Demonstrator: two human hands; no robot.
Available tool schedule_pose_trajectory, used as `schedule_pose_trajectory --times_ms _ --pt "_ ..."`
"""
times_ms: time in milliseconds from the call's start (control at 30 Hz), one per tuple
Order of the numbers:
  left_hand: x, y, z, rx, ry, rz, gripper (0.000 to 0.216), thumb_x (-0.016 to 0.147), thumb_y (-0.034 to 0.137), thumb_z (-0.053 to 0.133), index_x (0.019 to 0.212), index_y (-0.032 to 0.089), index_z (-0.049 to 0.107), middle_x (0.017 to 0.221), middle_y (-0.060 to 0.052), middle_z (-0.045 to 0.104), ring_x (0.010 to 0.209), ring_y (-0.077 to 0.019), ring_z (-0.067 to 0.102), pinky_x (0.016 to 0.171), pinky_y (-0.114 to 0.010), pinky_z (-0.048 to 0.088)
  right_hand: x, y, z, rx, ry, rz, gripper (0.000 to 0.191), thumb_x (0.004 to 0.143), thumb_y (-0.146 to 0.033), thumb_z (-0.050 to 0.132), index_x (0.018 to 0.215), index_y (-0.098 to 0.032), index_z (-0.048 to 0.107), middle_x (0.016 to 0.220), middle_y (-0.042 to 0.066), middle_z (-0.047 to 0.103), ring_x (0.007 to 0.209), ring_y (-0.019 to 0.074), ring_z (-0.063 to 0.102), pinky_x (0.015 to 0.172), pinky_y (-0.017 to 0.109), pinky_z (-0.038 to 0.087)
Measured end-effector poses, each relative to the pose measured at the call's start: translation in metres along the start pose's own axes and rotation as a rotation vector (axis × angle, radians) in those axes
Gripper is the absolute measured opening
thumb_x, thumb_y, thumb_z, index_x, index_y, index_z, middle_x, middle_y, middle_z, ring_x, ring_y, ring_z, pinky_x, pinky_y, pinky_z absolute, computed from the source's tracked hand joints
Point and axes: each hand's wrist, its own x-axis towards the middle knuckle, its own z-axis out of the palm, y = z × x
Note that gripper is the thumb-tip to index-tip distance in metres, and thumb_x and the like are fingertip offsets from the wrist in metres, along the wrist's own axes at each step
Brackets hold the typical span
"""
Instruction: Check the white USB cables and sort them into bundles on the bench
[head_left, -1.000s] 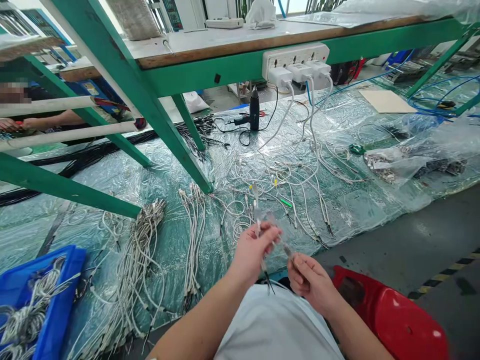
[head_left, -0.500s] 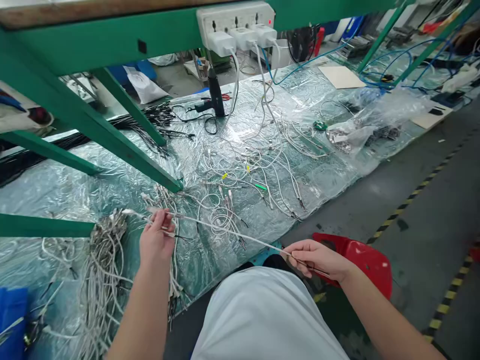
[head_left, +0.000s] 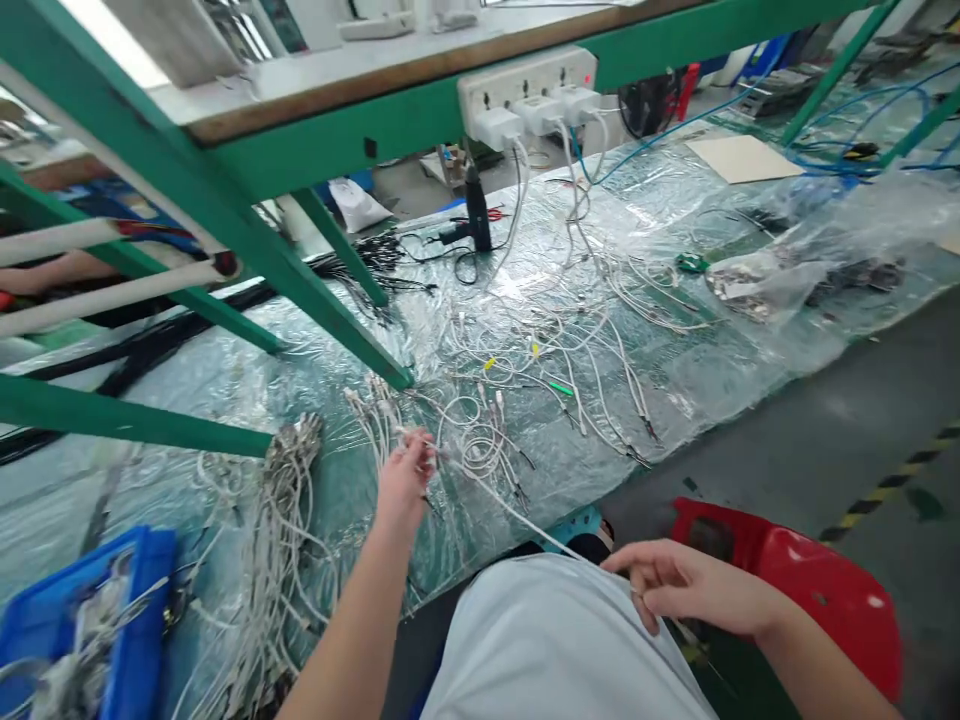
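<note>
My left hand [head_left: 405, 480] is shut on a long white cable [head_left: 502, 505] just in front of a small bunch of white cables [head_left: 379, 420]. From that grip the cable runs down to the right and disappears behind my pale shirt [head_left: 555, 640]. My right hand [head_left: 690, 585] sits low beside the shirt with its fingers curled, and whatever it pinches is hidden. A thick bundle of white cables [head_left: 281, 520] lies left of my left hand. Loose tangled white cables [head_left: 540, 370] spread ahead.
Clear plastic sheeting [head_left: 660, 380] covers the bench under a green frame [head_left: 322, 310]. Nearby are a blue crate [head_left: 142, 600], black cables [head_left: 150, 365], a power strip [head_left: 525, 90], a black glue gun [head_left: 476, 215], a plastic bag [head_left: 780, 270] and a red stool [head_left: 825, 600]. A co-worker's arm [head_left: 45, 272] shows far left.
My hands first came apart with the white cable stretched between them. My right hand has since dropped toward my shirt, and the cable now sags. The head view has shifted.
</note>
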Motion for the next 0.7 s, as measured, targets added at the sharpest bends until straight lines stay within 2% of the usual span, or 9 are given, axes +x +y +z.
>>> schedule_pose_trajectory --times_ms 100,200,267,333,400,467,600,700 --pt "-0.020 -0.024 0.015 0.057 -0.147 -0.087 0.047 0.060 0.037 0.082 0.098 0.015 0.066 0.087 -0.003 0.065 0.060 -0.0067 0.053 0.046 -0.016 0.035 0.022 0.003 0.013 0.055 0.014 0.042 0.053 0.080 -0.043 0.067 0.125 -0.019 0.055 0.086 0.004 0.063 0.063 0.0133 0.058 0.063 0.028 0.048" --pt "-0.041 -0.043 0.032 0.096 -0.317 -0.172 0.050 0.061 0.044 0.081 0.098 0.014 0.067 0.086 -0.005 0.065 0.060 -0.0077 0.053 0.047 -0.018 0.035 0.055 0.004 0.027 -0.048 0.131 0.099 0.057 0.078 -0.048 0.067 0.125 -0.020 0.052 0.088 0.003 0.059 0.055 0.0102 0.050 0.047 0.023 0.042" --pt "-0.053 -0.051 0.040 0.119 -0.419 -0.222 0.052 0.061 0.046 0.080 0.099 0.013 0.067 0.087 -0.007 0.065 0.061 -0.0091 0.054 0.048 -0.019 0.037 0.075 0.002 0.033 -0.149 0.196 0.068 0.053 0.078 -0.052 0.065 0.117 -0.018 0.057 0.078 -0.001 0.054 0.054 0.0093 0.044 0.045 0.021 0.035" --pt "-0.058 -0.055 0.043 0.138 -0.478 -0.249 0.054 0.063 0.049 0.079 0.102 0.014 0.067 0.095 -0.010 0.065 0.064 -0.0110 0.056 0.049 -0.021 0.040 0.085 -0.001 0.035 -0.227 0.241 -0.006 0.046 0.081 -0.056 0.059 0.103 -0.016 0.064 0.064 -0.005 0.043 0.052 0.0085 0.035 0.046 0.021 0.027" --pt "-0.057 -0.058 0.040 0.155 -0.474 -0.251 0.055 0.067 0.053 0.074 0.106 0.016 0.064 0.103 -0.010 0.064 0.067 -0.0117 0.057 0.048 -0.021 0.040 0.085 -0.003 0.034 -0.249 0.311 -0.088 0.049 0.084 -0.060 0.052 0.095 -0.015 0.067 0.056 -0.007 0.031 0.051 0.0088 0.027 0.047 0.023 0.021" --pt "-0.051 -0.060 0.033 0.179 -0.429 -0.240 0.055 0.071 0.059 0.067 0.107 0.018 0.061 0.098 -0.007 0.063 0.062 -0.0109 0.056 0.045 -0.021 0.037 0.076 -0.002 0.030 -0.195 0.409 -0.152 0.052 0.084 -0.062 0.051 0.098 -0.015 0.068 0.055 -0.007 0.024 0.051 0.0095 0.022 0.048 0.025 0.018" --pt "-0.030 -0.062 0.011 0.250 -0.348 -0.220 0.058 0.076 0.065 0.050 0.101 0.014 0.060 0.068 0.000 0.055 0.047 -0.0090 0.046 0.042 -0.022 0.028 0.053 0.003 0.022 -0.028 0.601 -0.195 0.057 0.080 -0.062 0.058 0.110 -0.014 0.066 0.060 -0.006 0.023 0.054 0.0109 0.022 0.051 0.027 0.015" --pt "-0.015 -0.062 0.002 0.324 -0.333 -0.189 0.053 0.077 0.058 0.048 0.104 0.014 0.059 0.068 -0.001 0.057 0.050 -0.0106 0.047 0.046 -0.023 0.032 0.048 0.008 0.021 0.007 0.671 -0.187 0.058 0.077 -0.063 0.061 0.109 -0.015 0.067 0.059 -0.005 0.027 0.053 0.0112 0.023 0.051 0.027 0.014"
